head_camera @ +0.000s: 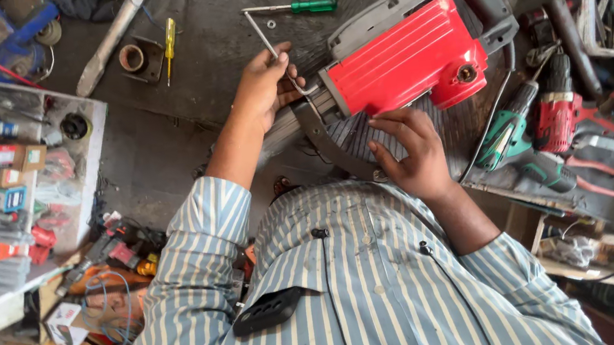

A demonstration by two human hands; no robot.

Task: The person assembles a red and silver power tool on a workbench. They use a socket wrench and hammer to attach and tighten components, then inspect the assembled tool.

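Red ribbed plastic covers the motor body of a heavy demolition hammer [406, 56] lying on the dark counter [226, 41] in the middle of the scene. Its long axis runs slantwise, from the grey D-shaped handle at the far right down to the metal barrel at the near left. The barrel end points towards the person's chest, and its tip is hidden behind the left hand and the striped shirt [354, 293].

The left hand [267, 83] is closed around a bent metal hex key [267, 39]. The key's long arm sticks up and away from the fist, and its short end reaches to the joint where the red housing meets the barrel. How that end sits in the tool is too small to make out.

The right hand [411, 151] is open, with fingers loosely spread and fingertips touching the tool just below the red housing. A curved dark strap or side handle beside it is partly covered by the palm.

A green-handled screwdriver [301, 7] lies on the far side of the hammer, and a yellow screwdriver [169, 44] lies further left. To the right, a green drill [507, 134] and a red drill [556, 116] sit in a pile of tools that the frame edge cuts off. The shelf [5, 157] on the left holds small boxes too blurred to tell apart.
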